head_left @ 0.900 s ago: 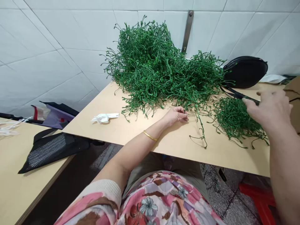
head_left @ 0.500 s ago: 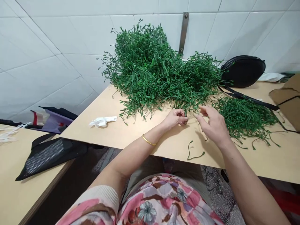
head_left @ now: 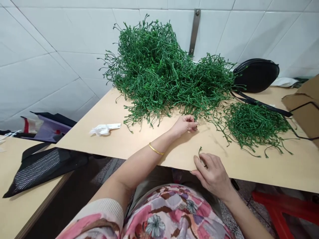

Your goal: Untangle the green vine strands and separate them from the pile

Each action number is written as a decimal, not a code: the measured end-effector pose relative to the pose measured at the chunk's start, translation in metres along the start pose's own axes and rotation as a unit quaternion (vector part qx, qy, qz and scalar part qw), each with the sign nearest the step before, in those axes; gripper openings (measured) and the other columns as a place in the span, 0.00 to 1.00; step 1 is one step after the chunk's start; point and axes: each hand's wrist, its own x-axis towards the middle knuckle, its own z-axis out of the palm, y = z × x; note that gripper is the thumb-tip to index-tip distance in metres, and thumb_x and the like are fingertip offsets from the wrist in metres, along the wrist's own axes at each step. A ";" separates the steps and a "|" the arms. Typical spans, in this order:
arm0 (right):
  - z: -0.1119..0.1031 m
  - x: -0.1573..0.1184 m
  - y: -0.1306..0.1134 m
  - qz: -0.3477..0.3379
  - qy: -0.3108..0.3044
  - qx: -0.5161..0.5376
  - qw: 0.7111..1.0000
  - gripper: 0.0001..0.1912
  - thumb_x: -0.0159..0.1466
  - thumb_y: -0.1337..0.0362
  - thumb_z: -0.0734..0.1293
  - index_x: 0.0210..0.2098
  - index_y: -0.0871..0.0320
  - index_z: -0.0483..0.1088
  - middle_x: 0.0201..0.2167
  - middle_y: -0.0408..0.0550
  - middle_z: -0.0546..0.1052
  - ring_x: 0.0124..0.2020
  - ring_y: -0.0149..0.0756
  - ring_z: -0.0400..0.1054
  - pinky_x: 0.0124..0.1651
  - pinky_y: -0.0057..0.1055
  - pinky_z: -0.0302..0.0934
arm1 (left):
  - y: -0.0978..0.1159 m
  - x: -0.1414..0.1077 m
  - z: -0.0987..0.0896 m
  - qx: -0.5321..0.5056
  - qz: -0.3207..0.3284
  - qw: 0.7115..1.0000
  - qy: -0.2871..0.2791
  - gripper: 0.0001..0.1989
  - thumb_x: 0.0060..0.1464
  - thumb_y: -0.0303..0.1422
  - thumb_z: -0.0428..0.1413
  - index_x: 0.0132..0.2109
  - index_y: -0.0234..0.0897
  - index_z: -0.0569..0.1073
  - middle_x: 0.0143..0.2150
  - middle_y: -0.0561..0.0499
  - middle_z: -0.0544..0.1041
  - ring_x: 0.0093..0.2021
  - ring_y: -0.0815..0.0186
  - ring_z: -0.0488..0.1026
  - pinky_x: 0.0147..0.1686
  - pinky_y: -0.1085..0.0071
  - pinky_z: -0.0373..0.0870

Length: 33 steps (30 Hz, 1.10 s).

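Green artificial stems with small budded tips lie tangled in a big heap [head_left: 159, 76] on the table. At the heap's front edge, my left hand [head_left: 186, 126] is closed in a pinch, and a bit of green stem shows at its fingertips. My right hand [head_left: 211, 171] is at the table's front edge, over a single loose stem [head_left: 200, 151]. Its thumb and forefinger are apart and curved; most of that stem is hidden behind the fingers. A smaller, flatter pile of green stems [head_left: 256, 126] lies to the right.
A crumpled white tissue [head_left: 104, 129] lies on the table [head_left: 144, 146] at left. At the back right are a black round bag [head_left: 256, 75] with a strap and a brown cardboard box [head_left: 305, 113]. A black mesh bag [head_left: 40, 169] rests on the left table. A red stool [head_left: 281, 205] stands below.
My right hand has moved down from beside my left hand to the loose stem at the front edge. My left hand has stayed by the heap. The view has shifted slightly.
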 end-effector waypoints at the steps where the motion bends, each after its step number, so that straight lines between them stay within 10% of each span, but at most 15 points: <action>1: 0.003 -0.001 0.001 0.003 -0.007 -0.001 1.000 0.12 0.63 0.63 0.62 0.43 0.62 0.70 0.37 0.58 0.73 0.39 0.44 0.65 0.39 0.39 0.61 | 0.000 0.000 0.000 -0.006 -0.001 1.000 0.005 0.13 0.45 0.25 0.60 0.25 0.33 0.61 0.19 0.55 0.69 0.23 0.73 0.72 0.23 0.80 0.63; 10: -0.006 -0.006 0.019 -0.001 0.050 0.011 0.999 0.08 0.64 0.70 0.62 0.29 0.58 0.68 0.21 0.44 0.71 0.22 0.29 0.62 0.28 0.28 0.54 | 0.003 -0.002 -0.016 -0.027 -0.021 0.998 0.051 0.11 0.47 0.24 0.58 0.26 0.34 0.61 0.19 0.54 0.69 0.22 0.71 0.72 0.23 0.76 0.65; 16: -0.049 0.015 0.119 0.131 0.210 -0.167 0.954 0.08 0.63 0.63 0.62 0.29 0.56 0.71 0.19 0.47 0.72 0.19 0.31 0.58 0.23 0.31 0.46 | 0.012 -0.018 -0.033 0.105 0.037 0.992 0.064 0.10 0.46 0.23 0.57 0.24 0.34 0.63 0.19 0.55 0.67 0.19 0.76 0.65 0.22 0.77 0.61; 20: -0.051 0.045 0.169 0.237 0.140 -0.247 0.929 0.17 0.59 0.51 0.65 0.33 0.60 0.74 0.32 0.62 0.75 0.38 0.51 0.65 0.33 0.40 0.49 | 0.016 -0.037 -0.042 0.187 0.071 0.978 0.051 0.08 0.47 0.27 0.56 0.25 0.34 0.63 0.19 0.56 0.65 0.20 0.75 0.63 0.23 0.75 0.59; 30: 0.013 0.132 0.095 -0.032 0.009 0.041 0.999 0.15 0.66 0.62 0.56 0.45 0.53 0.73 0.47 0.50 0.75 0.48 0.42 0.63 0.47 0.40 0.54 | 0.016 -0.068 -0.036 0.430 0.146 0.889 0.060 0.08 0.49 0.28 0.51 0.25 0.36 0.59 0.22 0.57 0.58 0.25 0.73 0.55 0.28 0.73 0.52; 33: 0.034 0.139 0.106 0.039 -0.017 0.015 0.999 0.19 0.67 0.60 0.54 0.49 0.53 0.72 0.49 0.53 0.73 0.51 0.46 0.61 0.48 0.44 0.53 | 0.017 -0.080 -0.038 0.474 0.139 0.868 0.051 0.08 0.50 0.29 0.49 0.26 0.37 0.57 0.22 0.57 0.58 0.25 0.72 0.54 0.27 0.73 0.51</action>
